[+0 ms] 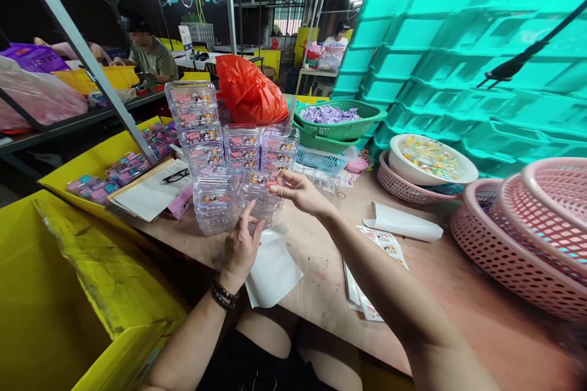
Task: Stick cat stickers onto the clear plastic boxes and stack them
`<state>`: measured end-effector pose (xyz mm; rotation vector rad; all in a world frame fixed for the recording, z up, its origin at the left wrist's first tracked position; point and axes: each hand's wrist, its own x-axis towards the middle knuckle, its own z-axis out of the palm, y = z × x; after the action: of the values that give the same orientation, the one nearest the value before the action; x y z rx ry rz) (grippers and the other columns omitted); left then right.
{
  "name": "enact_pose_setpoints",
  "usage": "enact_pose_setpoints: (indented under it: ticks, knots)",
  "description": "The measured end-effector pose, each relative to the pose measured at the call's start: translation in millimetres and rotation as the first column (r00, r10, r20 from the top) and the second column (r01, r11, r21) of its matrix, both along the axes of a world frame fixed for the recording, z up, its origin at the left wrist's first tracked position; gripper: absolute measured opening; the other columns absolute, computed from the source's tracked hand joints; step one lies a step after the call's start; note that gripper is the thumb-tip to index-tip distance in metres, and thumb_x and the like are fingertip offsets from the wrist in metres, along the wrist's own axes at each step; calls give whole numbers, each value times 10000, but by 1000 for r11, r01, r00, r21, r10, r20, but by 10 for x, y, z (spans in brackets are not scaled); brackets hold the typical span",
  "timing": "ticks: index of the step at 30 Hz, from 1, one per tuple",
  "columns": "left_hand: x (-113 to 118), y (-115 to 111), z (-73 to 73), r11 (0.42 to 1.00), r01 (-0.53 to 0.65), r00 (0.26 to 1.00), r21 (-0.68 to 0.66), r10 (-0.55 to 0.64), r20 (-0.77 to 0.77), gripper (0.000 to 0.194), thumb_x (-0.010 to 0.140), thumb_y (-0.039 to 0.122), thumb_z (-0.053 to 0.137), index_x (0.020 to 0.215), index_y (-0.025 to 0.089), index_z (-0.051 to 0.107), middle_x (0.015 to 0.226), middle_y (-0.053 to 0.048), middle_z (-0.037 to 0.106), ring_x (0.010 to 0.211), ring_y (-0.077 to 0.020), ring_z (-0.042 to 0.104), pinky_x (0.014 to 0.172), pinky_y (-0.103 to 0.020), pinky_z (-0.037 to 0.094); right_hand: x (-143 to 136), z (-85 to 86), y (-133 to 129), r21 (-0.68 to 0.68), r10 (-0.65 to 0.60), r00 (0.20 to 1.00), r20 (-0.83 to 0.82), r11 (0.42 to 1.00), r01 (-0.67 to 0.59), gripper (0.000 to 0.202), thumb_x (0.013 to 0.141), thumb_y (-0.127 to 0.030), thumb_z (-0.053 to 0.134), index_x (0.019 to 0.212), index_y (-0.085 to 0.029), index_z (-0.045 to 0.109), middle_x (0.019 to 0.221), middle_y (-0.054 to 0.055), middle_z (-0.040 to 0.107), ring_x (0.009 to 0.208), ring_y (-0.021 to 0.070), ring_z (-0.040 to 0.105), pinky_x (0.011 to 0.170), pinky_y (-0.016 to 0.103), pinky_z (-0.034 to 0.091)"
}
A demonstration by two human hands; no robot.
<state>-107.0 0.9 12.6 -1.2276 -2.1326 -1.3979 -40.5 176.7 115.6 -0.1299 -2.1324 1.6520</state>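
My left hand, with dark bead bracelets on its wrist, has its fingers against the front of a clear plastic box. My right hand reaches in from the right, thumb and forefinger pinched at a pink-lettered sticker on the same box's upper part. How much of the sticker is attached, I cannot tell. Left of this box stands a stack of clear boxes. Behind are taller stacks of stickered boxes. A white backing sheet lies below my hands at the table edge.
Sticker sheets and a curled white paper lie to the right, near pink baskets and a white bowl. Teal crates rise behind. A red bag, green baskets and yellow bins surround the table.
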Motion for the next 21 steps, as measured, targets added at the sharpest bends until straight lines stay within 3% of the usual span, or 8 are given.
enact_pose_setpoints:
  ticks: [3, 6, 9, 12, 18, 20, 21]
  knots:
    - [5, 8, -12, 1000, 5, 1000, 15, -5, 2, 475, 986, 329, 563, 1426, 193, 445, 882, -43, 745, 747, -177, 724, 649, -270, 514, 25, -43, -20, 247, -66, 993, -101, 965, 89, 383, 837, -589, 686, 827, -209, 640, 1031, 55, 657, 1064, 232, 602, 1024, 442, 437]
    - [14, -1, -31, 999, 11, 998, 41, -14, 65, 437, 974, 329, 578, 1374, 192, 465, 892, -47, 743, 721, -168, 723, 621, -262, 507, 27, -97, -26, 489, -67, 980, -190, 858, 154, 338, 932, -527, 593, 813, -214, 637, 1129, 96, 659, 1273, 283, 525, 1108, 518, 365]
    - [25, -25, -60, 997, 27, 982, 66, -39, 183, 379, 958, 346, 595, 1284, 191, 480, 877, -40, 733, 664, -149, 707, 572, -242, 483, 25, -154, -15, 630, -34, 979, -200, 761, 155, 313, 960, -479, 568, 807, -214, 628, 1148, 113, 659, 1359, 312, 465, 1123, 572, 342]
    - [28, -46, -93, 995, 29, 952, 93, -56, 302, 328, 929, 386, 620, 1158, 196, 482, 851, -35, 725, 627, -145, 694, 551, -237, 472, 34, -211, -3, 672, -20, 983, -181, 727, 138, 295, 968, -448, 565, 814, -205, 630, 1187, 130, 643, 1398, 325, 433, 1121, 590, 353]
    - [32, -81, -136, 994, 21, 876, 110, -71, 478, 342, 874, 477, 650, 1007, 206, 488, 779, -16, 709, 522, -127, 647, 519, -235, 475, 49, -244, -41, 669, 9, 995, -102, 740, 62, 259, 987, -404, 539, 889, -200, 664, 1351, 146, 550, 1480, 320, 329, 1158, 576, 331]
    - [21, -129, -150, 989, 19, 854, 145, -91, 511, 364, 857, 491, 666, 991, 204, 487, 772, -20, 705, 554, -136, 668, 539, -237, 500, 90, -215, -46, 651, 8, 994, -111, 756, 66, 243, 955, -431, 589, 1036, -210, 647, 1453, 155, 476, 1483, 319, 320, 1167, 569, 325]
    - [5, -166, -159, 985, 6, 847, 171, -96, 523, 377, 848, 493, 677, 989, 205, 480, 766, -18, 699, 565, -138, 674, 546, -238, 509, 126, -202, -38, 631, -16, 991, -130, 770, 95, 328, 920, -454, 636, 1147, -218, 610, 1505, 162, 423, 1480, 320, 321, 1168, 563, 329]
